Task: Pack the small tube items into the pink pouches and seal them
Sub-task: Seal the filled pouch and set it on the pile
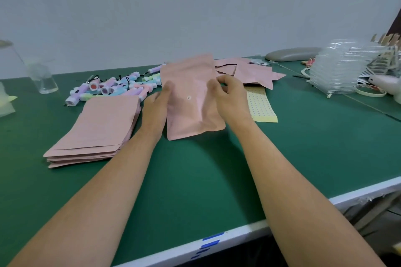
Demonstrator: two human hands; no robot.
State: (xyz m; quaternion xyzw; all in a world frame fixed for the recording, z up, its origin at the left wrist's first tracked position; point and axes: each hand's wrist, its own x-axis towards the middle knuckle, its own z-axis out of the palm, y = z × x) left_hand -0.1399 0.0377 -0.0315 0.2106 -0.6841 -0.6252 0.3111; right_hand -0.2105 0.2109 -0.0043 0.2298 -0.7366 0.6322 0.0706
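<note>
A pink pouch (191, 97) with a small round valve stands tilted on the green table (195, 180), held between both hands. My left hand (157, 104) grips its left edge with the thumb on the front. My right hand (230, 95) pinches its right edge near the top. A heap of pastel small tube items (112, 89) lies behind and to the left. A flat stack of pink pouches (97, 132) rests left of my left arm. More pink pouches (253, 71) lie scattered behind the held one.
A yellow sticker sheet (261, 106) lies right of my right hand. A clear glass (43, 78) stands at the far left. Clear plastic trays (347, 69) and clutter fill the far right. A grey case (293, 54) sits by the wall. The table's white edge (249, 232) runs near me.
</note>
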